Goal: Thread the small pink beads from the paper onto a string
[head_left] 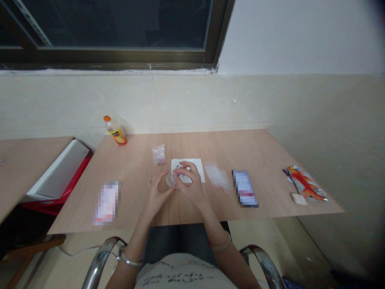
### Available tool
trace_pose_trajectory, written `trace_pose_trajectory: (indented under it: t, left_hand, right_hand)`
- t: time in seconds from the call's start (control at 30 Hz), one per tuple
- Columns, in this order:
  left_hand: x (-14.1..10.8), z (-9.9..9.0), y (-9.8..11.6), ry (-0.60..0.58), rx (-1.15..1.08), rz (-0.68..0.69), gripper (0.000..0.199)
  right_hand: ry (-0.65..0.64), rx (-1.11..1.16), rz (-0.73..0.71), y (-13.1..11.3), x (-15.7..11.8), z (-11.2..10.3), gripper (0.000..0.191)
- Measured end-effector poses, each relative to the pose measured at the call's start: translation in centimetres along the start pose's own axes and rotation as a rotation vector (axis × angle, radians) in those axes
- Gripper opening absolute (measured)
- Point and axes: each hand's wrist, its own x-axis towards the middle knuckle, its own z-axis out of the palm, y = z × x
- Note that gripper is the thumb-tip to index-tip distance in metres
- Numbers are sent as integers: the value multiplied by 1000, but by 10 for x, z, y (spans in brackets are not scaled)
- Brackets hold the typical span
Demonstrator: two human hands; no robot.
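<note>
Near the middle of the table, my left hand (pixel 159 192) curves its fingers and thumb round a small clear round container (pixel 170 180). My right hand (pixel 191 182) is beside it, with thumb and forefinger pinched together by the container's rim; whatever is between them is too small to name. Beneath and behind the right hand lies a white sheet (pixel 197 163) with small dark bits on it. A clear bag of small pale items (pixel 159 154) lies behind my left hand. To the right of the sheet, flat clear plastic bags (pixel 218 176) rest on the wood.
On the wooden table (pixel 138 152) are an orange drink bottle (pixel 116 132) at back left, a blurred phone-like item (pixel 106 202) at left, a phone (pixel 245 188) at right, and a goldfish-patterned packet (pixel 308 184) beside a small white case (pixel 298 198).
</note>
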Motion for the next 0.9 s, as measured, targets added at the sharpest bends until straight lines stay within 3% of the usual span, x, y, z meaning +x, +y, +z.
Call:
trace_pose_trajectory:
  t: [0.17,0.37,0.5,0.67,0.9]
  left_hand:
    - [-2,0,-5,30,10,-19,53]
    - [-4,-4,-7,26,-5,-36,57]
    - [-5,-8,-7,18,-24,-56,60]
    - [-6,-10,-10,22,-34,-61,61]
    - [-8,-6,-9,-4,-48,-28,58]
  right_hand:
    - [89,-7,87,20,-2,7,14]
    - [125,-289,226,79,-7,21,13]
    - [82,-461,310,108,-17,30,14]
    - [1,-587,364,127,-28,38,13]
    - [-117,-534,306,148,-34,43,15]
